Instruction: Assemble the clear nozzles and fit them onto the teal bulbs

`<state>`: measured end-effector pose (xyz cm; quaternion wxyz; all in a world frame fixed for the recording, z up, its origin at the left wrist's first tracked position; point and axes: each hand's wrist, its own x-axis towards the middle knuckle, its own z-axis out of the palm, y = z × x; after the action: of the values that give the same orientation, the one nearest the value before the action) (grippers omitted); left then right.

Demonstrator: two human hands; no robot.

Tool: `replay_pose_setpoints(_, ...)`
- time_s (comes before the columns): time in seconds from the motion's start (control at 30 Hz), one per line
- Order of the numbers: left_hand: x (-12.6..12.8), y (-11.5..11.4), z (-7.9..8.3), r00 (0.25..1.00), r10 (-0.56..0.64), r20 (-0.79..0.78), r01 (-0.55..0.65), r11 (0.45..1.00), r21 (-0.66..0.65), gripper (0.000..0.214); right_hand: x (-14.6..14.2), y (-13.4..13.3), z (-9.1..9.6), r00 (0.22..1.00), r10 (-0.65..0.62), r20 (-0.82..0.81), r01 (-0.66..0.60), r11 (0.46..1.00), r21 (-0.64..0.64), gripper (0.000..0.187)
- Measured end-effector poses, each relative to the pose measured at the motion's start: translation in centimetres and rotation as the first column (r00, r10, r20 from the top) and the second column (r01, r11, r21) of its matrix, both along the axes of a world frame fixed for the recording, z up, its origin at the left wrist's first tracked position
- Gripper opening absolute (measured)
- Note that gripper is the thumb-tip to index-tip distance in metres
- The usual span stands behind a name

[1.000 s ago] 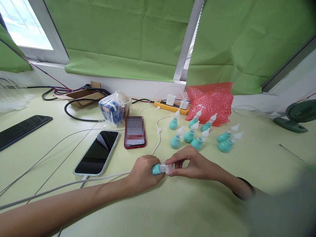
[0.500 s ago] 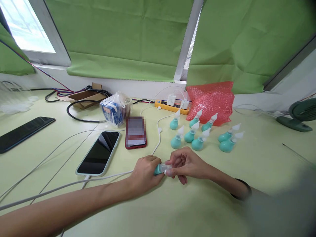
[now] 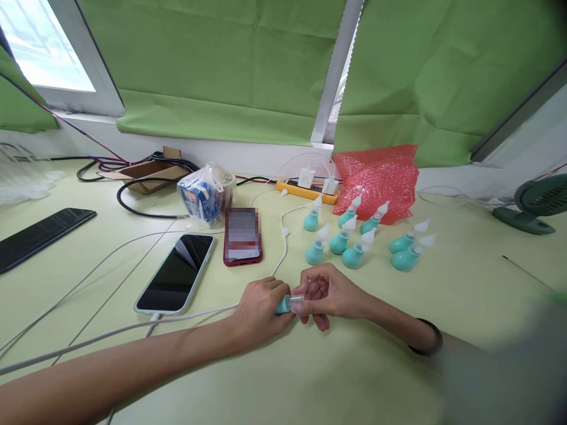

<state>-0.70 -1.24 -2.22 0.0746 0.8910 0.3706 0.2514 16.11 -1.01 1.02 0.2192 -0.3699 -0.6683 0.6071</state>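
Observation:
My left hand [image 3: 263, 307] is wrapped round the teal bulb of a nasal aspirator [image 3: 282, 305], laid on its side near the table's middle. From the bulb a clear plastic tube [image 3: 295, 300] points right, and the thumb and fingertips of my right hand [image 3: 325, 295] pinch its end. Any tip inside those fingers is hidden. Beyond my right hand stand several more teal bulb aspirators [image 3: 353, 256] with translucent white tips, most upright and leaning right; two lean together at the right [image 3: 405, 260].
A red phone [image 3: 243, 236] and a pale-cased phone [image 3: 176, 274] with a cable lie left of the hands. Farther back are a bagged blue box [image 3: 199, 198], a yellow power strip [image 3: 305, 191] and red bubble wrap [image 3: 376, 183]. A small green fan [image 3: 535, 203] stands right.
My right hand has shifted slightly left, closer to the bulb, with its fingers still on the clear tube. The left hand keeps its grip. The whole view has moved a little.

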Motion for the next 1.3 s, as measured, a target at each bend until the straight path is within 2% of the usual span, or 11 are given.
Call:
replay_pose_setpoints(0.07,0.0,0.0,0.2,0.999,0.002,0.044,0.0,0.999,-0.054,0.02,0.1,0.2,1.1,0.995,0.024,0.101,-0.04,0.987,0.156,0.028)
replay_pose_setpoints(0.13,-0.1,-0.1,0.5,0.996,0.005,0.084,0.002,0.996,-0.091,0.02,0.2,0.6,2.9,0.974,-0.034,0.225,-0.068,0.899,0.433,0.03)
replay_pose_setpoints(0.17,-0.1,-0.1,0.6,0.996,0.004,0.09,0.005,0.995,-0.099,0.019,0.1,0.9,4.0,0.955,-0.115,0.273,-0.071,0.807,0.586,0.031)
replay_pose_setpoints(0.23,0.0,-0.2,0.8,0.998,-0.003,0.067,0.01,0.995,-0.102,0.017,-0.4,1.8,6.0,0.879,-0.347,0.328,-0.104,0.532,0.841,0.027)
replay_pose_setpoints(0.3,0.0,-0.3,0.9,1.0,0.005,0.027,-0.002,0.994,-0.109,0.016,-1.5,3.2,7.4,0.744,-0.48,0.465,-0.319,0.355,0.878,0.019)
replay_pose_setpoints(0.37,0.0,-0.3,1.0,1.0,0.017,0.001,-0.016,0.993,-0.114,0.015,-3.1,4.7,7.9,0.508,-0.544,0.668,-0.56,0.38,0.736,0.011)
replay_pose_setpoints(0.43,0.0,-0.3,0.9,1.0,0.019,-0.012,-0.021,0.994,-0.112,0.014,-4.8,6.3,7.4,0.237,-0.522,0.82,-0.681,0.513,0.523,0.015)
replay_pose_setpoints(0.53,-0.1,-0.2,0.9,0.999,0.017,-0.031,-0.02,0.994,-0.103,0.014,-6.7,8.5,5.9,0.097,-0.468,0.878,-0.694,0.601,0.397,0.017)
replay_pose_setpoints(0.63,-0.2,-0.2,0.9,0.999,0.018,-0.046,-0.023,0.994,-0.104,0.014,-7.5,10.2,4.5,0.066,-0.426,0.903,-0.715,0.611,0.34,0.018)
replay_pose_setpoints(0.8,-0.1,-0.3,1.1,0.999,0.015,-0.047,-0.021,0.992,-0.127,0.013,-7.4,11.5,3.9,0.136,-0.366,0.92,-0.767,0.549,0.332,0.023)
replay_pose_setpoints(1.3,-0.3,-0.4,1.0,0.993,0.076,0.093,-0.053,0.971,-0.234,0.023,-6.3,11.0,4.0,0.184,-0.376,0.908,-0.752,0.541,0.376,0.021)
